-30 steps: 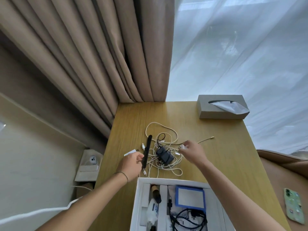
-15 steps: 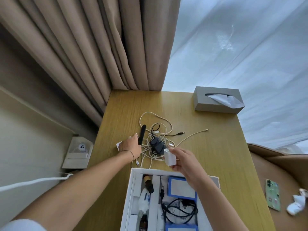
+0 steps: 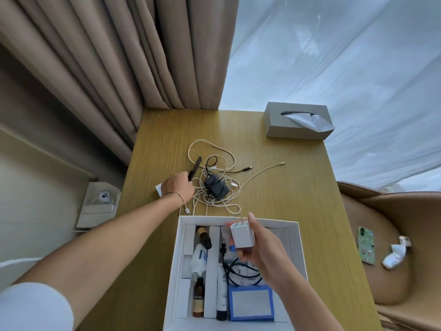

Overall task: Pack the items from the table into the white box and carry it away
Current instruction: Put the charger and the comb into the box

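1. The right hand (image 3: 260, 249) has its grip closed on a small white plastic plug charger (image 3: 241, 237), prongs up, held above the open white cardboard box (image 3: 292, 231) at the wooden bench's (image 3: 281, 206) six o'clock.
2. The left hand (image 3: 177, 187) grips a slim black stick (image 3: 195, 168) beside tangled cream cables (image 3: 222, 199).
3. The box bottles' labels are unreadable.

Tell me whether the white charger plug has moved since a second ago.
Yes. The right hand has carried the white charger plug from the cable tangle toward the person, over the white box.

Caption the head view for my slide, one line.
Right hand holds a white charger over the white box; left hand grips a black stick beside tangled cables.
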The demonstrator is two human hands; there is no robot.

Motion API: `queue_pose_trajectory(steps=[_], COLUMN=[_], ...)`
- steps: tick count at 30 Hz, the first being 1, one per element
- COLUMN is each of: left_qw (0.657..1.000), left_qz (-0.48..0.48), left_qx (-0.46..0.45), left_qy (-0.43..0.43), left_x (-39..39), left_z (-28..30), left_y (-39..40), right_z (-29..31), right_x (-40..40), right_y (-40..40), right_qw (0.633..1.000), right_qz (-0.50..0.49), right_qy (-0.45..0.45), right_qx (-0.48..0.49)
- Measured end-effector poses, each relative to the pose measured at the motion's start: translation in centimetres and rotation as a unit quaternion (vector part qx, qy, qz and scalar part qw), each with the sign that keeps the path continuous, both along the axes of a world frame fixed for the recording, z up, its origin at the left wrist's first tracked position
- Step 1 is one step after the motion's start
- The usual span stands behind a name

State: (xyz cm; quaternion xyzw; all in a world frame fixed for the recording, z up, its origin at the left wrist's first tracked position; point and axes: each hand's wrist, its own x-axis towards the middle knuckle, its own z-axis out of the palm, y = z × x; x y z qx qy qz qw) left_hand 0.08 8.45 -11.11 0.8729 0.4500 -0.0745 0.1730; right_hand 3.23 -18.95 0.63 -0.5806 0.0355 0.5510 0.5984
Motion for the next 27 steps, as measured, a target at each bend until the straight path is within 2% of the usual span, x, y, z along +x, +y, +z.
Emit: queue_pose_trajectory(steps=[5, 9, 13, 17, 20, 24, 27], left_qw=[0.99, 0.967, 0.943, 0.91, 0.903, 0.887, 0.886], left_qz=[0.052, 0.084, 0.106, 0.125, 0.132, 0.139, 0.125], left_qx=[-0.083, -0.136, -0.173, -0.227, -0.215, -0.253, -0.277], left_qy=[-0.103, -0.201, -0.263, -0.323, -0.348, -0.361, -0.349], left_x=[-1.0, -3.1, -5.3, -8.1, -10.1, -13.0, -15.2], left_z=[2.5, 4.8, 7.2, 8.9, 10.4, 11.9, 12.6], left_y=[-1.2, -3.2, -5.5, -7.5, -8.5, -10.3, -12.1], right_z=[-0.9, -1.6, -2.8, -4.4, -5.1, -6.1, -7.3], right_x=[-2.1, -3.4, -4.9, -6.2, -6.7, -7.8, -8.9], right_y=[-2.3, -3.6, -4.0, -4.3, -4.1, -3.2, -1.9], right_qw=[0.993, 0.985, 0.969, 0.925, 0.882, 0.863, 0.835], right_qz=[0.095, 0.161, 0.209, 0.245, 0.286, 0.311, 0.349], right_qy=[-0.073, -0.058, -0.108, -0.231, -0.318, -0.353, -0.38], right_qx=[-0.011, -0.011, -0.072, -0.175, -0.197, -0.184, -0.19])
